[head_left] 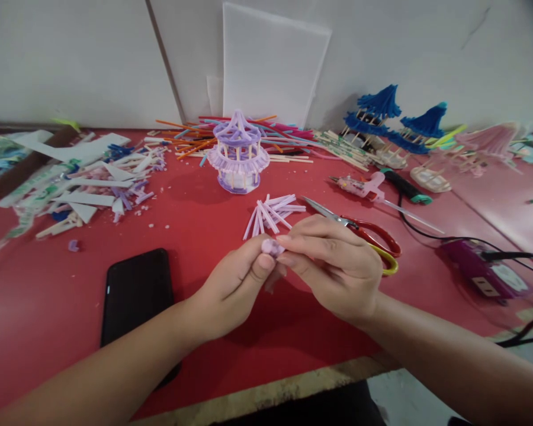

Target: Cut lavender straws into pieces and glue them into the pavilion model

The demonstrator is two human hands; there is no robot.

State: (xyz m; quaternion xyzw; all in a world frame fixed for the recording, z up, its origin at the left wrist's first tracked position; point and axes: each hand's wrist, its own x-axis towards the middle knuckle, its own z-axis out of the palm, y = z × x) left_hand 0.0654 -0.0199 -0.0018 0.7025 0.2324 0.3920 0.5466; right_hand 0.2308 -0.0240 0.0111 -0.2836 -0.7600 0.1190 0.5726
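Note:
Between my two hands is a small bundle of lilac pipe cleaner pieces, its ends facing me. My left hand is closed round it, thumb and forefinger pressed against its side. Fingertips of my right hand pinch the bundle's right edge. Just beyond my hands lies a loose pile of cut lilac pipe cleaners. Behind that pile stands a lilac and purple pavilion model with pale posts and a pointed roof. Scissors with red and yellow handles lie partly behind my right hand.
A black phone lies at left, near scraps. At right are a pink glue gun, a green-black tool handle, a purple power strip with cords, and blue-roofed models. Coloured pipe cleaners line the back.

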